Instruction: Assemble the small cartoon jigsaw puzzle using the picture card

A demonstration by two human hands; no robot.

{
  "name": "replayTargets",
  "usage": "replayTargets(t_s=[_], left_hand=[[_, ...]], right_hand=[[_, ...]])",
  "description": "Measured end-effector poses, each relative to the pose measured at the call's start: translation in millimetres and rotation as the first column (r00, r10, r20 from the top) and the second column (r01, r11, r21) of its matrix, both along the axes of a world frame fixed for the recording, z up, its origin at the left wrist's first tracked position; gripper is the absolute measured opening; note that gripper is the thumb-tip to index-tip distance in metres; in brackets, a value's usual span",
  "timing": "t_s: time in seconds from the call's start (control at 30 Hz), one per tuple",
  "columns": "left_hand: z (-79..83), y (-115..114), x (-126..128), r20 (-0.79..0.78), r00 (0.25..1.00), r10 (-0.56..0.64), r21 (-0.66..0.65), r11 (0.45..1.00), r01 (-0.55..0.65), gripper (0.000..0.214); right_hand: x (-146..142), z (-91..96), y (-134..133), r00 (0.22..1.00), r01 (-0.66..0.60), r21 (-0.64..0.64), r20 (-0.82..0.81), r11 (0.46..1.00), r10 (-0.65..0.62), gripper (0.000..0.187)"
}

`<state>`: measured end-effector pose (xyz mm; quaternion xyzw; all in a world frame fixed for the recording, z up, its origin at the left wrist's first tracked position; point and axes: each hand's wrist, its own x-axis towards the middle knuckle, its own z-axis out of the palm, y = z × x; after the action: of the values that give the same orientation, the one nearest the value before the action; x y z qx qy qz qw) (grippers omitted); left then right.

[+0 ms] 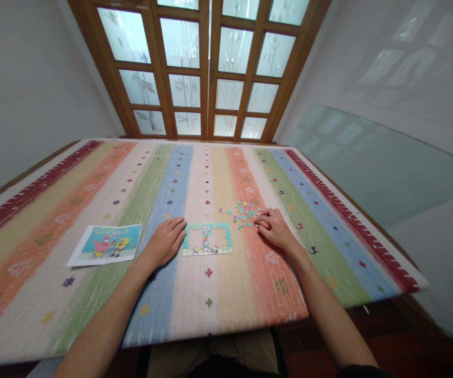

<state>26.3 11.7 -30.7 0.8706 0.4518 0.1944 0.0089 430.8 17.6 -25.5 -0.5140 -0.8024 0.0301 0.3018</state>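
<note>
A partly joined jigsaw puzzle (207, 227) lies on the striped tablecloth in front of me, its border linked and a figure standing in the middle between two gaps. My left hand (167, 239) rests flat beside its left edge, fingers together and stretched out, seemingly touching it. To the right of the puzzle, my right hand (272, 227) is at the near right side of a heap of loose puzzle pieces (245, 210). Its thumb and fingertips are pinched together; what they hold, if anything, is too small to make out.
A printed cartoon picture (110, 242) lies to the left of my left hand. The striped tablecloth (226, 294) covers the table up to its near edge. Wooden doors with frosted panes (232, 52) stand behind the table, and a glass panel (371, 163) leans at the right wall.
</note>
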Motion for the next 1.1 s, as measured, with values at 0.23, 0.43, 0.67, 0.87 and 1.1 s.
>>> replayTargets(t_s=[0.23,0.43,0.67,0.87,1.1], left_hand=[[2.4,-0.6,0.8,-0.006,1.0,0.0,-0.004,1.0,0.0,0.048],[3.6,-1.2,0.8,0.014,1.0,0.004,-0.016,1.0,-0.003,0.045],[4.7,-1.3,1.1,0.019,1.0,0.001,-0.026,1.0,-0.001,0.043],[2.7,-0.3,0.5,0.021,1.0,0.001,-0.034,0.999,0.0,0.043],[2.3,0.3,-0.2,0.008,1.0,-0.003,-0.023,1.0,0.003,0.044]], right_hand=[[2.6,4.9,-1.8,1.0,0.006,-0.023,-0.029,1.0,-0.007,0.02],[5.8,6.7,-3.3,1.0,0.014,-0.028,-0.002,1.0,-0.014,0.009],[5.1,6.8,-3.7,1.0,0.011,-0.048,0.017,0.999,-0.01,0.01],[3.4,8.7,3.1,0.999,0.01,-0.045,-0.04,0.999,-0.011,0.011],[-13.1,18.1,36.9,0.998,0.052,-0.053,-0.044,0.997,-0.054,0.02]])
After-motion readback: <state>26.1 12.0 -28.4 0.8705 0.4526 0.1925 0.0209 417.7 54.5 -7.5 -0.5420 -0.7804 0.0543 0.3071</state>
